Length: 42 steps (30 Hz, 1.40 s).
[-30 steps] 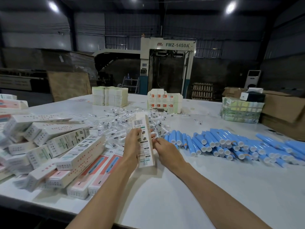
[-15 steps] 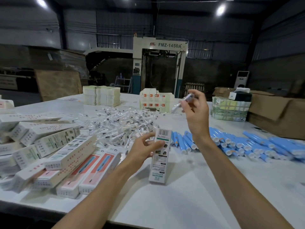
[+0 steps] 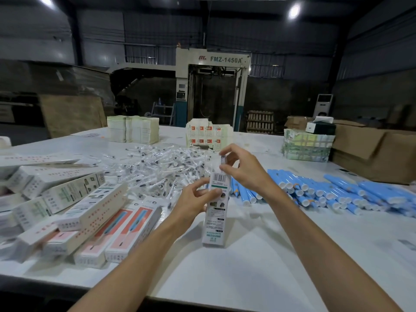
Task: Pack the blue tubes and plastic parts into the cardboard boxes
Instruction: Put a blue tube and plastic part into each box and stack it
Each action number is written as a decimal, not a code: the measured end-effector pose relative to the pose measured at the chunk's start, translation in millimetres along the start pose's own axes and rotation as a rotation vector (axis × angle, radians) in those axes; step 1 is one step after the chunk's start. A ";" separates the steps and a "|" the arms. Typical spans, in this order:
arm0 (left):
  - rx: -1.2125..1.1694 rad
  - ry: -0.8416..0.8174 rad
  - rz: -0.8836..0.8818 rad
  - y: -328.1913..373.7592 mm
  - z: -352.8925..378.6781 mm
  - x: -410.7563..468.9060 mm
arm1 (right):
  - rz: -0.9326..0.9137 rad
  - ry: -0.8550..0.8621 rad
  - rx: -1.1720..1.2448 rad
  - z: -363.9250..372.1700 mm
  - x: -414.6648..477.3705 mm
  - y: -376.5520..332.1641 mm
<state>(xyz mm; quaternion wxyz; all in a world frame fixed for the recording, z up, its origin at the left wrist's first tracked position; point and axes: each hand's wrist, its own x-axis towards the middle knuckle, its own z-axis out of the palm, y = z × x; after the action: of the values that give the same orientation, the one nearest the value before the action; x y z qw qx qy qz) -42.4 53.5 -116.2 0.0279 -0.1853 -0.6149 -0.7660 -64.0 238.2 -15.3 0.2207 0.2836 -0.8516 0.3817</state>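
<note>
Two hands, close together, both on one carton (image 3: 215,212) at frame centre.

1. White table (image 3: 247,271), lower frame, carries everything listed.
2. Carton: narrow white printed box standing on its lower end on the table. Its long axis is near vertical, with the top leaning slightly up-right and the barcode end uppermost. Contents are not visible.
3. Left hand (image 3: 194,200): fingers and thumb are curled round the carton's upper half from the left side.
4. Right hand (image 3: 244,170): raised over the carton's upper end, thumb and fingertips pinching the top flap (image 3: 222,159), which stands up above the carton.
5. Pile of boxes (image 3: 90,212), lower left: long cartons lying flat and overlapping, the long axes mostly running lower-left to upper-right. Their ends appear closed, and whether they are filled cannot be told.
6. Blue tubes (image 3: 315,192), centre right: many lie flat in rough rows directly on the table, white capped ends facing the near edge. The leftmost lie just beside the carton.
7. Plastic parts (image 3: 162,167), centre, behind the hands: a loose heap of small clear pieces, pointing every way.
8. Stacks of flat cartons (image 3: 132,130), upper centre-left. A second stack (image 3: 209,134) with red print stands beyond the heap.
9. Strapped bundle (image 3: 307,146), right, beside a brown cardboard box (image 3: 371,152) with open flaps; its inside is hidden.
10. Machine (image 3: 213,86) marked FMZ-1450A, far centre, off the table.
</note>
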 end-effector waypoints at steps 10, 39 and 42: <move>-0.014 -0.003 0.001 0.7 2.3 0.1 | 0.025 -0.012 0.042 -6.1 5.5 -0.8; 0.133 0.054 0.137 -1.8 12.4 8.2 | 0.123 0.171 0.625 44.3 -60.7 44.2; 0.159 0.010 0.129 1.0 15.6 16.3 | 0.153 0.166 0.628 35.8 -61.1 50.1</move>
<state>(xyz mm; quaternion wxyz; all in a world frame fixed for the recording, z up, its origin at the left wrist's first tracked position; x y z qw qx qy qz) -53.4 71.2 -107.3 0.0950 -0.2181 -0.6605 -0.7121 -57.0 257.0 -99.6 0.1618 0.2409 -0.6903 0.6628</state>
